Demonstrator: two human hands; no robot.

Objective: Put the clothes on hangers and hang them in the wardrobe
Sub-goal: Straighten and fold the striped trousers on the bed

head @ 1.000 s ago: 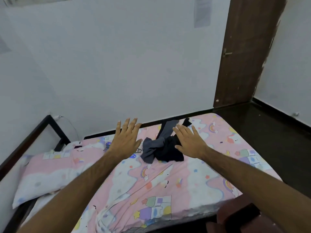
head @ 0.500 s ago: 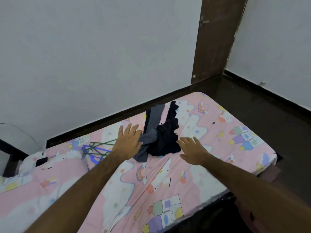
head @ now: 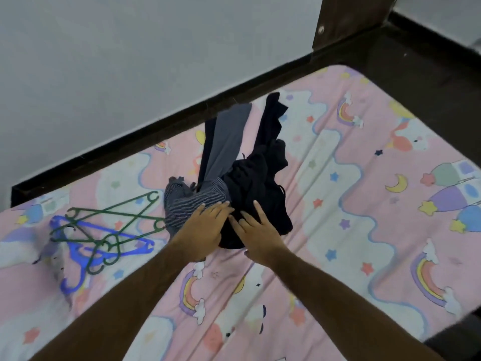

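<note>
Bed (head: 364, 178): hands touch clothes (head: 250, 178) (dark heap).

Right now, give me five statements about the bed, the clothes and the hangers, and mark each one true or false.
1. Both hands, the left hand and the right hand, rest on the pile of clothes. True.
2. The hangers lie to the right of the clothes. False: they lie to the left.
3. All the hangers are green. False: at least one is blue.
4. The clothes lie on the bed sheet, which is pink with rainbows and stars. True.
5. A garment already hangs on a hanger. False: the hangers are bare.
</note>
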